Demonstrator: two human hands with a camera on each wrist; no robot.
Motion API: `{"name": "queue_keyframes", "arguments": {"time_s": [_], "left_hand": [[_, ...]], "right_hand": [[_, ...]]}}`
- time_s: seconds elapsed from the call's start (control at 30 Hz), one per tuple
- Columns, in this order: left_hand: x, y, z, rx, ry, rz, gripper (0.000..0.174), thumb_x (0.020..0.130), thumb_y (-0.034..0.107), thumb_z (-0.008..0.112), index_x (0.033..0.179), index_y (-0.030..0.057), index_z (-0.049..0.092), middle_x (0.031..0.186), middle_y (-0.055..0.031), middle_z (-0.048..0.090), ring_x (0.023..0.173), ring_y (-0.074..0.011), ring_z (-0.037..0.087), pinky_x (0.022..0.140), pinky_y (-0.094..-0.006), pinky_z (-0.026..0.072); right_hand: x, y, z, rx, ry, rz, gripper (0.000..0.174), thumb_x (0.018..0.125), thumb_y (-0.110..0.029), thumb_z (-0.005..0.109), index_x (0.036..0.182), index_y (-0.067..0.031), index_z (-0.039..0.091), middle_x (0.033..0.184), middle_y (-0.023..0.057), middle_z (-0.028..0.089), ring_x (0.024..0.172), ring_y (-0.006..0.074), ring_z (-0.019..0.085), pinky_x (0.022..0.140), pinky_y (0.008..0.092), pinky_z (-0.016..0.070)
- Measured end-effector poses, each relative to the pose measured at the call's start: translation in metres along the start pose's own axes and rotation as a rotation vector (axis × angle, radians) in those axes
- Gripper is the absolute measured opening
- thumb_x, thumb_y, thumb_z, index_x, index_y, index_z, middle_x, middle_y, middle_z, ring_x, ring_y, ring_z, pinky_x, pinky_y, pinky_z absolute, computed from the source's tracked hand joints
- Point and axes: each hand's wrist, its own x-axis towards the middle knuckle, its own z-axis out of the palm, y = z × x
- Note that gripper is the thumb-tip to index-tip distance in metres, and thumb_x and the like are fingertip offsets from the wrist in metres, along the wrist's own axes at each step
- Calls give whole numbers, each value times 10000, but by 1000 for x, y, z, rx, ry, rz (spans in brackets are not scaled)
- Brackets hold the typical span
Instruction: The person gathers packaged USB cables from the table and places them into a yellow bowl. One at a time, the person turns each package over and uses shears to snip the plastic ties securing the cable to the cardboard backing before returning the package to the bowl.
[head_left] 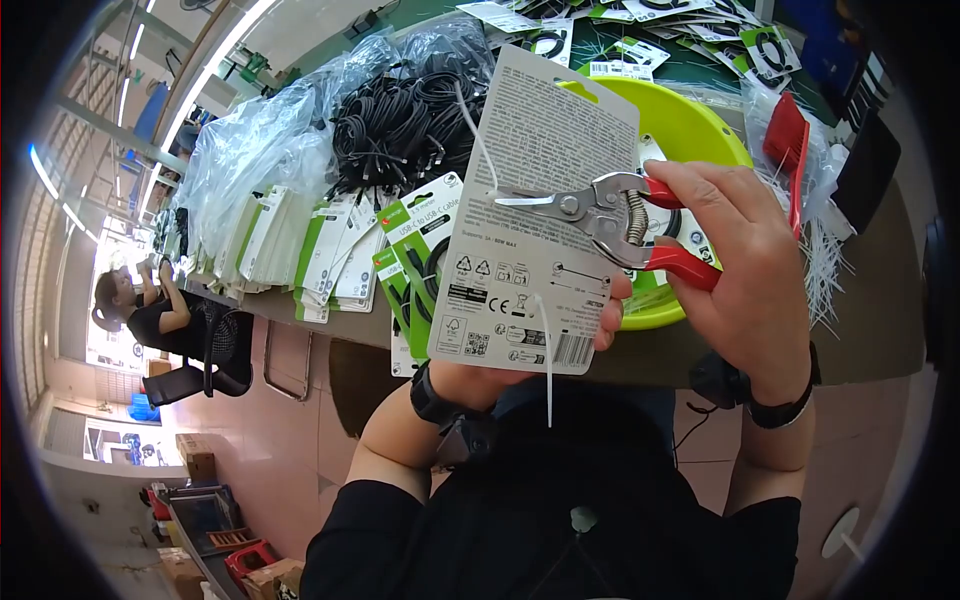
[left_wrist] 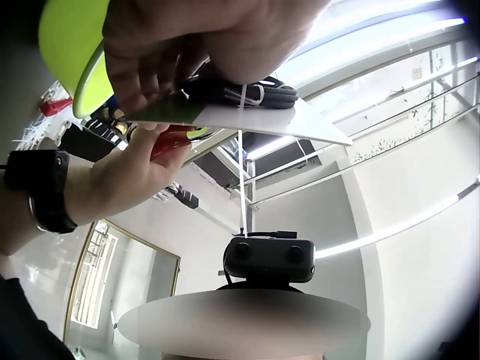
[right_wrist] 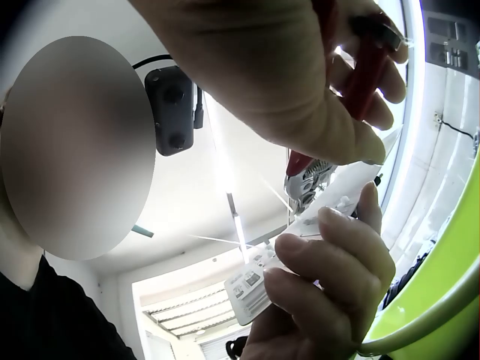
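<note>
My left hand (left_wrist: 217,34) holds a printed cardboard package (head_left: 545,200) from behind, its fingertips wrapping the right edge. Most of this hand is hidden in the head view. A dark coiled cable (left_wrist: 277,94) is strapped to the card's other face. Two white cable ties stick out of the printed back: an upper tie (head_left: 474,130) and a lower tie (head_left: 548,365). My right hand (head_left: 740,250) grips red-handled pruning shears (head_left: 610,205). The handles are spread, and the blade tips lie over the card at the upper tie's base.
Behind the card stands a lime-green basin (head_left: 715,125). Bundled black cables (head_left: 405,125) and stacked cards (head_left: 345,250) lie to the left. A red brush (head_left: 787,135) and cut tie ends (head_left: 825,265) are at the right. Packaged cables (head_left: 770,50) cover the far table; a person (head_left: 150,310) sits far left.
</note>
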Motion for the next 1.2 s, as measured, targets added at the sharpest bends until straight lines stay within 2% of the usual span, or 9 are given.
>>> {"name": "queue_keyframes", "arguments": {"time_s": [0.37,0.4,0.5,0.6,0.77,0.9,1.03,1.13,1.2], "left_hand": [[2,-2,-7,41,-104,20,697,930,496,392,1303,-91,349,1194,-263,500,993,-325,589,826,-396,531],[3,-1,-6,42,-104,21,697,930,496,392,1303,-91,349,1194,-263,500,993,-325,589,826,-396,531],[7,5,0,-124,-142,-24,670,930,483,402,1337,-46,337,1239,-250,479,1041,-322,574,846,-401,523],[5,12,-6,-91,-127,64,652,931,484,401,1365,3,325,1291,-219,453,1097,-305,545,858,-409,517],[5,16,-4,63,-79,180,629,930,491,404,1398,81,310,1369,-149,410,1192,-269,484,874,-419,508],[4,15,1,140,-58,169,608,932,467,424,1398,91,316,1392,-104,394,1212,-246,465,884,-407,502],[5,15,-2,72,-125,163,594,935,430,440,1384,59,323,1388,-126,393,1215,-244,462,891,-383,500],[11,20,-14,-108,-165,100,578,939,401,448,1369,33,333,1342,-146,438,1174,-236,498,892,-387,502],[12,23,-16,-202,-194,68,570,941,387,452,1362,20,339,1318,-155,460,1153,-232,516,892,-389,503]], "right_hand": [[0,1,2,-47,-31,-15,536,638,39,664,1160,-57,587,1018,136,610,935,304,579,847,375,464],[-2,3,4,53,-31,40,524,646,36,662,1157,-56,588,1014,136,611,926,303,580,841,372,464],[-3,6,5,255,-43,142,499,663,28,659,1151,-54,592,1005,136,614,907,299,582,829,366,465],[-5,4,-2,203,81,61,472,684,16,659,1146,-52,593,1014,131,612,901,296,574,813,364,463],[-9,1,0,-38,-42,-59,464,686,16,662,1140,-52,594,1011,128,610,901,293,567,804,367,460],[-8,-1,3,-17,-38,-80,463,691,2,668,1144,-55,595,1003,125,612,917,293,564,808,374,454],[-9,-2,2,-51,-75,-81,457,701,-12,673,1149,-53,593,1017,135,612,906,306,573,798,373,464],[-12,5,6,222,-231,100,460,706,-29,676,1157,-43,589,1036,142,615,911,293,597,811,344,475],[-13,9,6,289,-163,152,464,705,-32,675,1161,-40,586,1042,143,615,916,282,604,818,333,475]]}}
